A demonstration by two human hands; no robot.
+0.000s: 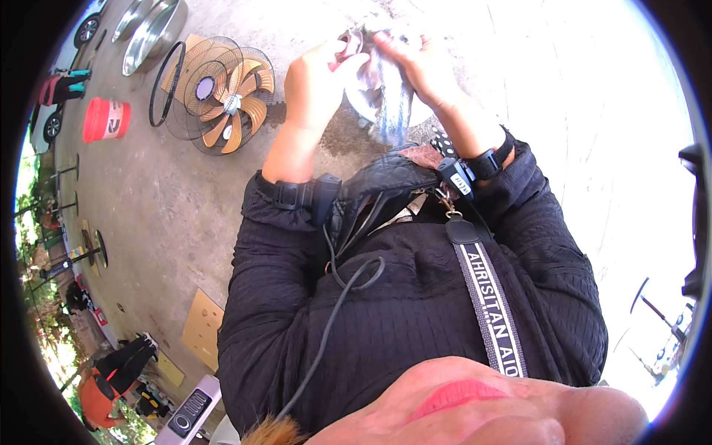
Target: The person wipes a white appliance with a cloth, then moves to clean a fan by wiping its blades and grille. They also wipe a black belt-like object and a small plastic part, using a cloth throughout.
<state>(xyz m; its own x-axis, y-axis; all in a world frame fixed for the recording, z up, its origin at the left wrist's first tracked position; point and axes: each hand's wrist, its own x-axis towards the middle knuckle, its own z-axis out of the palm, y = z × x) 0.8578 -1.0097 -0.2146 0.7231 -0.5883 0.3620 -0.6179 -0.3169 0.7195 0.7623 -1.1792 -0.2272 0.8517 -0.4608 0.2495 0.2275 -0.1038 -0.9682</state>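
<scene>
Both of my hands are up in front of me, bright and partly blurred. Between the thumb and fingers of my left hand (317, 83) is a small greyish ring-shaped part (351, 43). My right hand (411, 67) is beside it, its fingers closed at a blurred blue-white strip (394, 105) that hangs down; its material cannot be told. Behind and below the hands a white rounded thing (359, 105) shows, mostly hidden. Nearer to me hangs a black quilted bag (384, 186) with its zip open and a polka-dot cloth (442, 142) at its edge.
A floor fan with gold blades (245, 105) and wire guards lies left on the concrete floor (172, 183), beside a black ring (167, 83). Further left are a red bucket (107, 119), metal basins (156, 36), and a cardboard sheet (203, 328). People (105, 384) are at the far left.
</scene>
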